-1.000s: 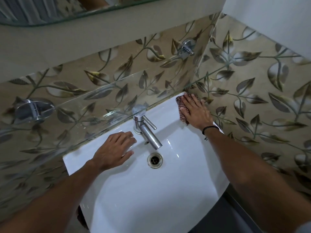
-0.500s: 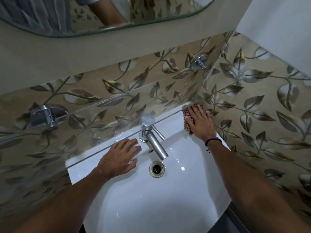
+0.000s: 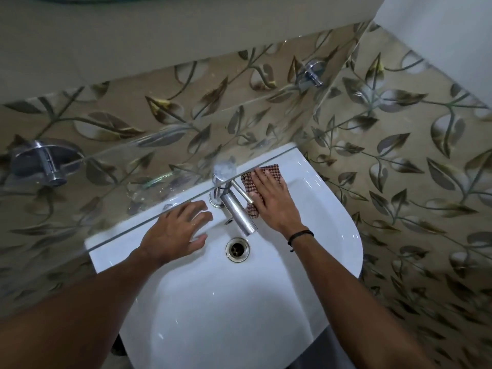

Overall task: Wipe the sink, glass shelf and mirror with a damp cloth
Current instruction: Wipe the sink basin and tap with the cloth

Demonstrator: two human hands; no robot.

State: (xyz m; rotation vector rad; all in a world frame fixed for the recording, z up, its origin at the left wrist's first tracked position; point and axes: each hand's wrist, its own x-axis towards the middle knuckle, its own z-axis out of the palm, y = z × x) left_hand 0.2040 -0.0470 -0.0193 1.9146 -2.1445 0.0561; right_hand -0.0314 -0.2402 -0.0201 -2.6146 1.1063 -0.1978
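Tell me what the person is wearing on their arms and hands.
No sleeves or gloves are in view. The right hand has a thin black cord band at its wrist, with a short loose end. The left hand and its wrist wear nothing.

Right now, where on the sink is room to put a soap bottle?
Free: the sink rim between the right hand and the tiled wall; the back ledge left of the left hand. Crowded: around the tap, between both hands and the cloth.
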